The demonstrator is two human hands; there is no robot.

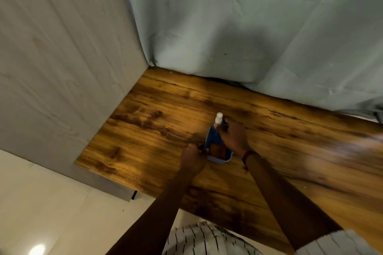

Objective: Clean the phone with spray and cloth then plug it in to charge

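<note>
A small blue container [213, 141] with a pale rim stands in the middle of the wooden table [157, 122]. A spray bottle with a white cap [219, 118] rises from its far end. My right hand [233, 137] reaches over the container, its fingers closed around the bottle just below the cap. My left hand [192, 156] is curled on the container's left rim. Something brown [217, 153] lies inside at the near end; I cannot tell what it is. No phone, cloth or charger can be made out.
A pale green curtain [248, 27] hangs along the table's far edge. A white panel [58, 58] borders the table on the left. The table's near edge runs diagonally above a light floor [51, 213].
</note>
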